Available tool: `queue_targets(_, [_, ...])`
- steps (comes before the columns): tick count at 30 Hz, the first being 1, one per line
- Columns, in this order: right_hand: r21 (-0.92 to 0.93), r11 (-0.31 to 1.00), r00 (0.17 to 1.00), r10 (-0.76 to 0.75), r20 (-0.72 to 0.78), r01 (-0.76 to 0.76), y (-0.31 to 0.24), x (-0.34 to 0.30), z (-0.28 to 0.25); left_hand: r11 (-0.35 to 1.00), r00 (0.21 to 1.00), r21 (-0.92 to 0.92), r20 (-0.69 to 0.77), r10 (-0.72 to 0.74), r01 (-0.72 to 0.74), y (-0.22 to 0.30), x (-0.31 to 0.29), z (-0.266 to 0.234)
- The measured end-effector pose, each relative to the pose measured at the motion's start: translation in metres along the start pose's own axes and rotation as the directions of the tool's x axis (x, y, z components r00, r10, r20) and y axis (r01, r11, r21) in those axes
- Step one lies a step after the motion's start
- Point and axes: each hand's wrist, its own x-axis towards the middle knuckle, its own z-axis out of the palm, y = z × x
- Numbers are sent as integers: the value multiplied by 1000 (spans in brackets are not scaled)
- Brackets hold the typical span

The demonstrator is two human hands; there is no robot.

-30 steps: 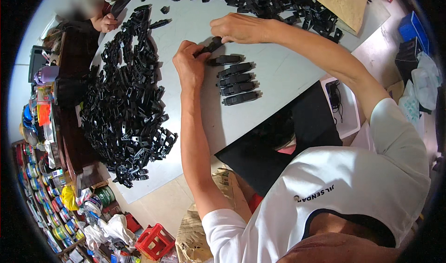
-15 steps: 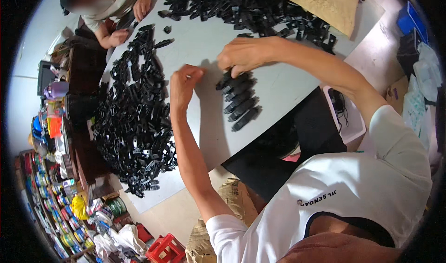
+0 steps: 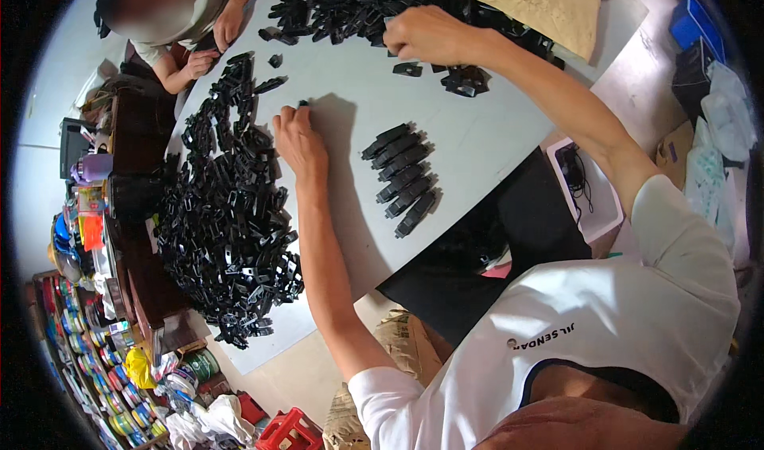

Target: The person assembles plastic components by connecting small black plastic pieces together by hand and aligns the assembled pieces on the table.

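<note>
My left hand is closed above the grey-white table, with the tip of a small black plastic part showing at its fingertips. Farther off and to the right, my right hand has its fingers curled together at the edge of the far heap of black plastic parts. What it pinches is mostly hidden. Between me and that heap, several black plastic parts lie side by side in a slanting row. A bigger heap of loose black parts spreads along the table to the left of my left forearm.
A brown paper sheet or bag covers part of the far heap. Across the table, a co-worker's hands are at its edge. A white bin with a black cable stands at right; a red plastic stool is below left.
My right hand has left the row and moved away to the far heap. My left hand has shifted slightly left. The row of parts is now fully in sight.
</note>
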Motion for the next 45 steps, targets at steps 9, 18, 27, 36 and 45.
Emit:
queue_targets(9, [-360, 927, 991, -64, 120, 104, -22, 8, 20, 960, 941, 1, 199, -274, 280, 46, -1, -21])
queue_targets(18, [745, 664, 998, 60, 35, -65, -35, 9, 41, 623, 856, -588, 376, -355, 516, 66, -1, -42])
queue_targets(27, [627, 778, 997, 75, -16, -48, -35, 11, 56, 895, 940, -292, 153, -304, 337, 50, -16, -29])
queue_targets(36, [103, 994, 992, -15, -124, 27, -43, 16, 58, 902, 944, -288, 166, -284, 322, 50, -14, -24])
queue_targets(45, [-116, 993, 990, -49, -135, 33, -32, 49, 65, 873, 914, -286, 216, -344, 396, 50, -16, -26])
